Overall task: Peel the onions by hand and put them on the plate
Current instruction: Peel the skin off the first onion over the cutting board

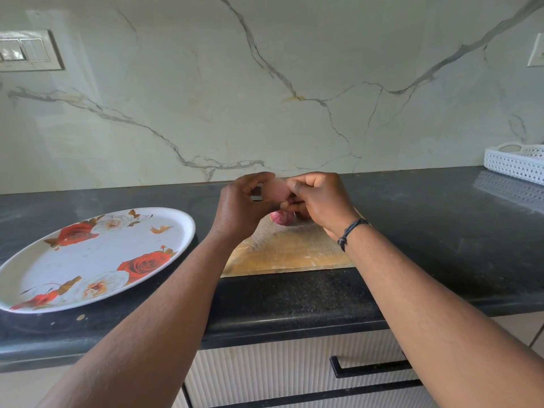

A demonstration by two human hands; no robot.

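Note:
Both hands hold one pale pink onion (275, 189) up above the far end of a wooden cutting board (288, 248). My left hand (243, 206) curls round its left side. From the right, my right hand (319, 198) pinches it with thumb and fingertips. A reddish onion (282, 217) lies on the board just below the hands; another onion (303, 214) shows partly behind my right hand. To the left on the counter lies a large white plate (97, 254) printed with red roses; nothing lies on it.
The black granite counter (441, 231) runs along a marble wall. A white perforated tray (518, 163) stands at the far right. Drawers with black handles (371, 369) sit below the counter edge. Wall switches (26, 50) are at the upper left.

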